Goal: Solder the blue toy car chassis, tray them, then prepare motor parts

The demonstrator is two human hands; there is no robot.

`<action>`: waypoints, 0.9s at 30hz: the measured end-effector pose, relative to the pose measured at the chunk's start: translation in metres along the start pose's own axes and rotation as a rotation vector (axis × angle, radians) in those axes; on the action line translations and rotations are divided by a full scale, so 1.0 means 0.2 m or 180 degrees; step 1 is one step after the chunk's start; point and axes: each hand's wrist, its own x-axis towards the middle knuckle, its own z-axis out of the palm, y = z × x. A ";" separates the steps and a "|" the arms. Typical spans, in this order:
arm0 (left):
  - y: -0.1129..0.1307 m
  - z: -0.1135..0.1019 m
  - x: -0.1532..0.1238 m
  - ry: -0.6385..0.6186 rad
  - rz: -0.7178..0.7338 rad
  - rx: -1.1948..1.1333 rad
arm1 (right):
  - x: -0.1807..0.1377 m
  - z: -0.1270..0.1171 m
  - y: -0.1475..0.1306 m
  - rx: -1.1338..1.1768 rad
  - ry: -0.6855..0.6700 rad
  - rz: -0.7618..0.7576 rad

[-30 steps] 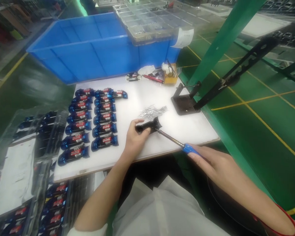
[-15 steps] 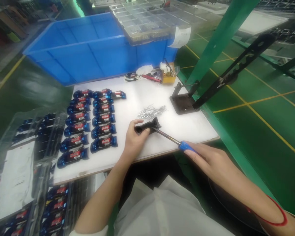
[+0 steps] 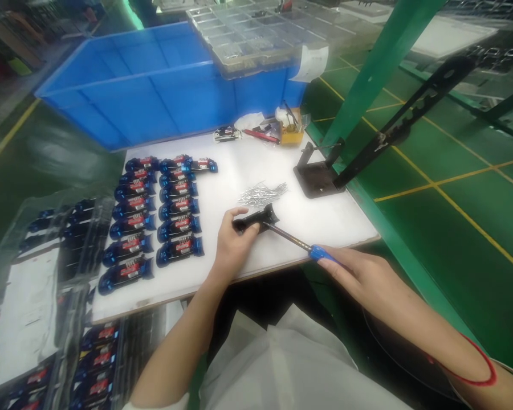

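Left hand [image 3: 233, 246] gripping one black part [image 3: 263, 217], right hand [image 3: 361, 275] one tool [image 3: 318, 252]

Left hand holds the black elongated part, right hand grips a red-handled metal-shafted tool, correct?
No: the head view shows the metal-shafted tool has a blue handle. The right hand grips it; the left hand holds the black elongated part.

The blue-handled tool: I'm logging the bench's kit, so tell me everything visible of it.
The blue-handled tool has a slim, shiny shaft that looks metal; its blue handle is gripped and partly hidden by the right hand. It slants above the white tabletop, its far end at the black part; whether the tip touches is too small to tell.
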 end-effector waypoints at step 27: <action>0.01 0.04 -0.19 -0.0394 0.3111 0.1493 | 0.28 0.06 -0.06 0.3185 -0.0412 0.0728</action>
